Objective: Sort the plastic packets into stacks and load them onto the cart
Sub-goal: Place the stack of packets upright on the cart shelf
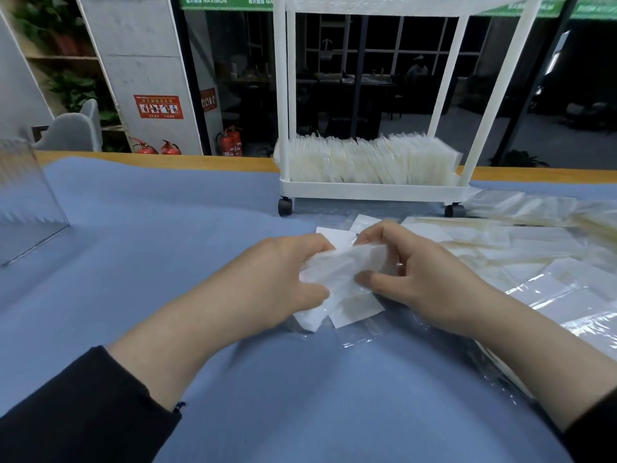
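Both my hands hold one small bundle of white plastic packets (344, 272) just above the blue cloth at the table's middle. My left hand (283, 279) grips its left side with curled fingers and thumb. My right hand (414, 275) pinches its right side, thumb on the front, fingers over the top. More packets (521, 248) lie spread over the cloth to the right. The white wheeled cart (370, 190) stands on the table behind my hands, its lower shelf filled with a row of upright packets (370, 160).
A clear acrylic sheet (23, 195) stands at the left edge. The blue cloth (150, 235) covers the table, whose wooden far edge (167, 160) shows behind it. Loose clear film (360, 335) lies under the bundle. Fire extinguishers and a dark glass wall are beyond.
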Tool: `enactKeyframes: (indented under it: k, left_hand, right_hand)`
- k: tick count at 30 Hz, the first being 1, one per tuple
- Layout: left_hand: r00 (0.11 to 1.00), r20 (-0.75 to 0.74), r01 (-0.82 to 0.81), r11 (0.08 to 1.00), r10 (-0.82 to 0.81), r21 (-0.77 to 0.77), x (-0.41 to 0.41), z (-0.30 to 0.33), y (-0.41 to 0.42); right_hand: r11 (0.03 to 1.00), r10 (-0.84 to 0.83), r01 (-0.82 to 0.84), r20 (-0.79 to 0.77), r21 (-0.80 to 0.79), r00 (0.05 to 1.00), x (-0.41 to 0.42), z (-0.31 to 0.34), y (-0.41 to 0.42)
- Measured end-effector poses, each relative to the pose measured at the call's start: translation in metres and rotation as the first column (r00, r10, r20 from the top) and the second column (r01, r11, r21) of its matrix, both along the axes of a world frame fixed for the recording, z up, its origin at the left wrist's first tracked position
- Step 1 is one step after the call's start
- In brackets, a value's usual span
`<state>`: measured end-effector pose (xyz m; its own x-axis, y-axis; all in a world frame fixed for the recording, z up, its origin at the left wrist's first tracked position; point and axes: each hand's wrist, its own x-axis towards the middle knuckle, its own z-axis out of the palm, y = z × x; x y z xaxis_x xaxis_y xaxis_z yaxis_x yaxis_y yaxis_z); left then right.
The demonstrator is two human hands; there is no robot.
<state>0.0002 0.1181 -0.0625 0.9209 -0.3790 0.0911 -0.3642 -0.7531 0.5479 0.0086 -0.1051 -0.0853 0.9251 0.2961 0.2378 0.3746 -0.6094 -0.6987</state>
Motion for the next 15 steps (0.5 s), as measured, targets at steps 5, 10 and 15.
enactKeyframes:
  k: [5, 10, 15]
  left_hand:
    - [0.976, 0.121, -0.158, 0.973, 0.180, -0.171, 0.014, 0.011, 0.019]
    - [0.926, 0.158, -0.285, 0.911, 0.342, -0.297, 0.025, 0.012, 0.033]
    - [0.938, 0.167, -0.252, 0.927, 0.305, -0.278, 0.025, 0.007, 0.030]
  right_hand:
    - [0.993, -0.057, 0.077, 0.214, -0.088, 0.975, -0.008, 0.022, -0.013]
    - [0.772, 0.205, -0.296, -0.221, -0.562, 0.953, -0.022, 0.028, -0.024]
    - [0.763, 0.261, -0.287, -0.130, -0.579, 0.956, -0.020, 0.026, -0.017]
